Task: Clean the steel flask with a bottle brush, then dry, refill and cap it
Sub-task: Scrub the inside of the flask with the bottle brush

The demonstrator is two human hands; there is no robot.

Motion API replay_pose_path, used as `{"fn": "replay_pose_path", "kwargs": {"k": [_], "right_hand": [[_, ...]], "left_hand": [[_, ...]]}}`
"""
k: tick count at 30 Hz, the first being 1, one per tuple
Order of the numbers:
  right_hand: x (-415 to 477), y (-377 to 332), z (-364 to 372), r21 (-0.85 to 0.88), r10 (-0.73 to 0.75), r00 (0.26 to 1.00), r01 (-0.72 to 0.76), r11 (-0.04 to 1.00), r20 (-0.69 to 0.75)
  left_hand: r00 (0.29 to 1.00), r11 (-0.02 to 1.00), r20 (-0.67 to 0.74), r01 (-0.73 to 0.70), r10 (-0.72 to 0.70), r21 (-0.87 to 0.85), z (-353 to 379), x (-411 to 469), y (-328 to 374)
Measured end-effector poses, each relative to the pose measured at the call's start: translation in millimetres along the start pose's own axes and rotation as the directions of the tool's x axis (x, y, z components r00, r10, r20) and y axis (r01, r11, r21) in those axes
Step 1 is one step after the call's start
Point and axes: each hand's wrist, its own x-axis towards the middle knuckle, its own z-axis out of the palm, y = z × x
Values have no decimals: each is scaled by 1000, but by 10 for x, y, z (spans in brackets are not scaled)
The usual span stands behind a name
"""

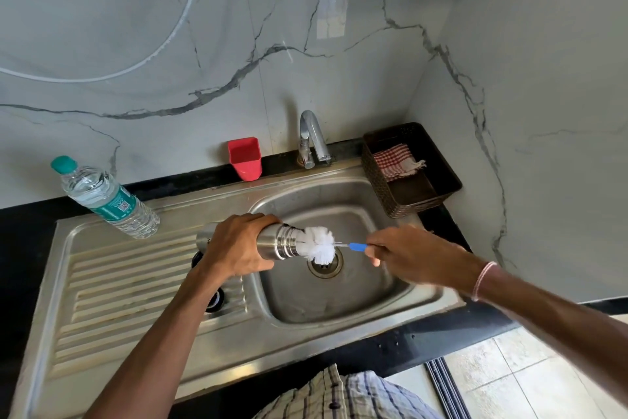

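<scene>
Over the sink basin [339,303], the left hand [238,248] wraps around the steel flask [275,242], held sideways with its mouth toward the right hand [411,253]. That hand pinches the blue handle of the bottle brush [319,245]; its white bristles sit at the flask's threaded, shiny neck.

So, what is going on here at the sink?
A person is cleaning a steel flask. The left hand holds it sideways above the sink basin, uncapped. The right hand grips the blue handle of the bottle brush, whose white bristles are at the flask's mouth. A water bottle waits near the drainboard.
</scene>
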Motion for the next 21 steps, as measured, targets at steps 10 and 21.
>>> {"fn": "replay_pose_path", "kwargs": {"k": [10,21], "right_hand": [[-69,-62,123,-658,-300,911,43,752,-284],[-120,97,-88,-548,-233,932,46,835,-277]], "left_hand": [[997,996,-13,72,-73,-46,-33,-42,-77],[994,994,-36,105,-106,-28,-103,-18,-232]]}}
